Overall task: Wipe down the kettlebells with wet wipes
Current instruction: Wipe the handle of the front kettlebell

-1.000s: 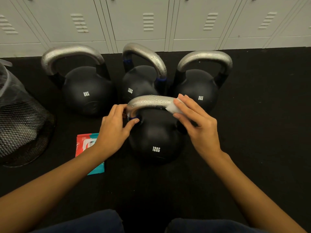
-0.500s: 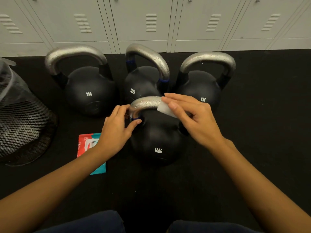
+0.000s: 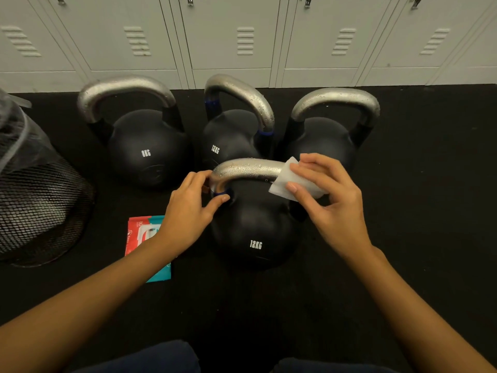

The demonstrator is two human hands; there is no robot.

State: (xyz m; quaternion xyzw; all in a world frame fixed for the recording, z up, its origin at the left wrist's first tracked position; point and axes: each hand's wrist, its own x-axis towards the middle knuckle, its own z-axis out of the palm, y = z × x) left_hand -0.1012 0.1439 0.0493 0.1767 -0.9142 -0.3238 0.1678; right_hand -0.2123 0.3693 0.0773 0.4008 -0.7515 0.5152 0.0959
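1. Our right hand [image 3: 333, 203] pinches a white wet wipe [image 3: 289, 181] between thumb and fingers, curled around the cloth. The wipe lies against the right end of the silver handle [image 3: 247, 169] of the nearest kettlebell [image 3: 255, 227].

2. Our left hand [image 3: 188, 211] grips the left end of that same handle, where it bends down to the ball. The thumb tip sits on the blue band there, and the fingers curl over the outside of the bend.

3. The nearest kettlebell stands upright on the black floor [image 3: 416, 211] between our two forearms. Its black ball is marked 12KG, and water drops show on its handle.

4. We count four kettlebells in all. Behind the nearest one stands a row of three: the left kettlebell [image 3: 146, 149], marked 8KG; the middle kettlebell [image 3: 231, 135], marked 12KG with blue bands on its handle; and the right kettlebell [image 3: 322, 138], whose marking is hidden behind our right hand.

5. The middle and right ones in the row stand just beside each other, close behind the nearest one; the left one stands a little apart.

6. We see one wipe in hand and one red and teal wipes packet [image 3: 146, 238] lying flat on the floor, partly under our left wrist.

7. One black mesh bin [image 3: 37, 208] with a clear liner stands at the left edge.

8. Grey lockers [image 3: 228, 36] line the wall behind the row.
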